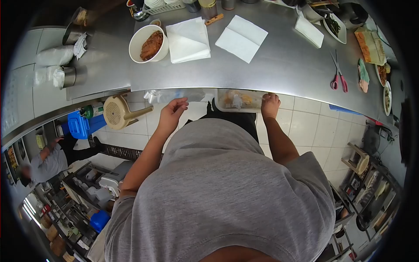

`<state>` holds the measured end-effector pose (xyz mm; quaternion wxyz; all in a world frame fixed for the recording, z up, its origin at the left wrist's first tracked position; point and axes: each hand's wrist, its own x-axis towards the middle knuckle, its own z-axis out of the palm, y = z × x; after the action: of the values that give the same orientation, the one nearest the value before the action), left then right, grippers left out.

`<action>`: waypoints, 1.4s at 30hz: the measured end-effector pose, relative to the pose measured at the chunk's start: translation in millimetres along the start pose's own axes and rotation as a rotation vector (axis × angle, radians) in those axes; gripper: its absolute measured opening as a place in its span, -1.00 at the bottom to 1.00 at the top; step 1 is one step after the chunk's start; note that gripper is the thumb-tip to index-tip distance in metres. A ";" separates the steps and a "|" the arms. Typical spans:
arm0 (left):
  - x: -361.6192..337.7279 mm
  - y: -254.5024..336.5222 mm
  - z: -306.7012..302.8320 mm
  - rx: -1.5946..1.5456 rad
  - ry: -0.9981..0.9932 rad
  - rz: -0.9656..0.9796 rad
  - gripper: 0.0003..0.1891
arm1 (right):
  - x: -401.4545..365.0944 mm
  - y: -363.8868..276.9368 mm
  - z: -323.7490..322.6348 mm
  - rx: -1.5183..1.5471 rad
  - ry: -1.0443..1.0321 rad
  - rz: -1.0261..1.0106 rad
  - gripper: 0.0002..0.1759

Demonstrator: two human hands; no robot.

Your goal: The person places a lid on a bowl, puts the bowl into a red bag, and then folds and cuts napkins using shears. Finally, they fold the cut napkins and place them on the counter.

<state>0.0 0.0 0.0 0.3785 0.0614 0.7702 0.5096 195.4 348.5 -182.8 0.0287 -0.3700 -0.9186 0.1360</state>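
Just below the counter's front edge, my right hand [271, 103] has its fingers closed over the right rim of a clear plastic bin [221, 107]. Small bagged items in yellow and white [238, 100] lie inside; the counter hides the bin's far part. My left hand [175, 107] hangs in the air left of the bin, fingers loosely bent and apart, holding nothing. Beyond its fingertips is clear plastic wrapping [174, 94], partly under the counter. On the counter stands a white paper bowl [135, 43] with a browned fried piece of food [152, 46] in it.
Folded white paper sheets [188, 41] and another sheet [242, 38] lie on the steel counter [279, 65]. Red-handled scissors [338, 76] are at the right. A beige stool [117, 112] and blue bin [79, 125] stand left; another person [48, 159] is farther left.
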 end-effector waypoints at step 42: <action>100.6 73.0 -91.5 0.168 1.145 0.275 -0.48 | 129.9 -450.1 -111.2 0.230 -0.194 -0.832 -0.56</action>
<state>-151.3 15.3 26.0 -0.1727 -0.0941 0.8745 0.4434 -184.0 153.0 40.0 0.0357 0.0512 -0.9667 0.2482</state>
